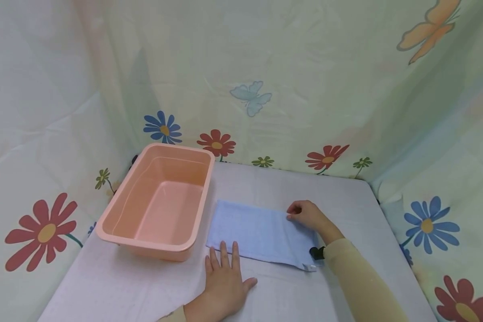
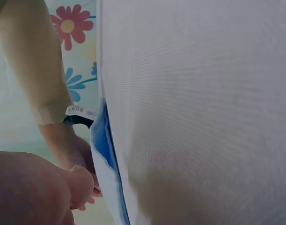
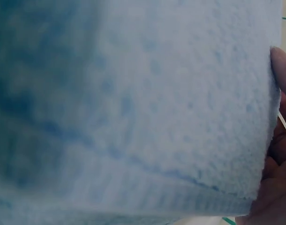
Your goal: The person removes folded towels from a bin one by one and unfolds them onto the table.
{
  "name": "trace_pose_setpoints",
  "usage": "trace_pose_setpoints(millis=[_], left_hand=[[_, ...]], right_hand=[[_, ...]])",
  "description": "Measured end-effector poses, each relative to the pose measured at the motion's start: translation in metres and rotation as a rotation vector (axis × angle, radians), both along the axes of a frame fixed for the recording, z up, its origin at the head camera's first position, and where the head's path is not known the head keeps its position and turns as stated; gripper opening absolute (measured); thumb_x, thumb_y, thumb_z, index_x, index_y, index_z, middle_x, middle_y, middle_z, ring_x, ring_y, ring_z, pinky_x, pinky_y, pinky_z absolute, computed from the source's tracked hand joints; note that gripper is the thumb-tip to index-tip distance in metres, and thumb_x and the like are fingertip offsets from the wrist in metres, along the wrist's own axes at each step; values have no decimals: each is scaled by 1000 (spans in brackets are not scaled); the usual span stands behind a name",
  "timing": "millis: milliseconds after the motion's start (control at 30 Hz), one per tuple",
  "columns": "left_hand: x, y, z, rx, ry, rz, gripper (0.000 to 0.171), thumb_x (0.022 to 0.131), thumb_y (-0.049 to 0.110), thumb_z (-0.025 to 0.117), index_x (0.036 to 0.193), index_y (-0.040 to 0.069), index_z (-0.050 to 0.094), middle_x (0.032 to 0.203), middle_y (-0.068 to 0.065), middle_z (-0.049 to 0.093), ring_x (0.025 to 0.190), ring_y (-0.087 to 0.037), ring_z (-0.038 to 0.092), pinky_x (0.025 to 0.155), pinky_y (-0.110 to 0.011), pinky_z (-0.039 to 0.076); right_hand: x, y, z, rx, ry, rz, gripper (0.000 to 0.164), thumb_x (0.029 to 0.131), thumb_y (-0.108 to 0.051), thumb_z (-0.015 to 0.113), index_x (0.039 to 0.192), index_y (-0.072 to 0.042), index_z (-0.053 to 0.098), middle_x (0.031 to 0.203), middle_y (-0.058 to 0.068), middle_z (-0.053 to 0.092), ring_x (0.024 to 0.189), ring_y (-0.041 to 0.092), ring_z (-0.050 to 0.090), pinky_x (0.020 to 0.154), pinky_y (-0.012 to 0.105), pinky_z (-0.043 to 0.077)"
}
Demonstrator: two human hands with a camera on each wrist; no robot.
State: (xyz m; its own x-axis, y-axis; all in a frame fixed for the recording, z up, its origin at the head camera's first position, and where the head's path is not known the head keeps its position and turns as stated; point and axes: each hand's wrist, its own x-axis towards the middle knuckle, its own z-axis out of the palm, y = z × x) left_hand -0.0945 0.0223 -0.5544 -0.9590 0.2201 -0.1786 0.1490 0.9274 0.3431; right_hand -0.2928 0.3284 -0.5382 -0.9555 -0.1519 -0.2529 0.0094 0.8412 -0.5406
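Crosswise, the cloth [image 1: 253, 230] lies mid-table [image 1: 290, 295], long axis toward the table's right edge; right hand [image 1: 309, 217] pinches its far side, left hand [image 1: 225, 284], fingers spread, touches its near side.

Towel [image 1: 257, 232]: cloth, matt, rough nappy pile w/ ribbed edge band
Basin [image 1: 145, 243]: plastic, smooth, semi-gloss
Worktop [image 1: 277, 293]: cloth cvr, matt, fine-textured
Backdrop [image 1: 306, 89]: printed sheet, fabric or plastic unclear, slt sheen, creased
R sleeve [image 1: 358, 273]: cloth, matt, approx. smooth
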Motion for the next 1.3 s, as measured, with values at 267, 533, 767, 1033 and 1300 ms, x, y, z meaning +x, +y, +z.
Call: trace_pose_setpoints(millis=[267, 533, 767, 1033, 1300], left_hand=[[-12, 3, -4, 16, 60, 54, 109, 100, 76, 50, 171, 0, 18, 172, -38, 24, 159, -64, 19, 128, -73, 22], [-30, 3, -8, 22, 74, 117, 110, 99, 77, 51, 169, -3, 24, 173, -36, 25, 161, -60, 19, 131, -69, 19], [-49, 3, -10, 39, 60, 152, 110, 100, 78, 48, 170, -2, 21, 175, -34, 20, 164, -57, 13, 133, -67, 14], [-70, 3, -11, 32, 37, 171, 109, 101, 79, 44, 170, -3, 20, 177, -32, 16, 165, -54, 10, 134, -65, 10], [-91, 2, -7, 30, 29, 170, 107, 103, 77, 42, 168, -6, 23, 178, -29, 14, 167, -51, 9, 136, -62, 9]], right_hand=[[5, 2, -3, 10, 30, -14, 10, 100, -22, 77, 107, -14, 75, 101, 6, 68, 97, 24, 60, 87, 38, 51], [13, 6, -7, -27, 40, -35, 10, 99, -20, 78, 105, -12, 76, 99, 6, 68, 96, 24, 60, 84, 37, 50], [21, 10, -12, -62, 48, -43, 10, 99, -19, 78, 105, -11, 76, 99, 5, 70, 93, 22, 61, 82, 35, 50], [39, 7, -3, -86, 7, -47, 15, 98, -21, 79, 106, -10, 74, 97, 5, 68, 91, 22, 59, 78, 35, 49], [57, 2, 0, -112, 4, -66, 16, 95, -17, 81, 105, -6, 74, 94, 6, 68, 87, 20, 59, 74, 33, 49]])
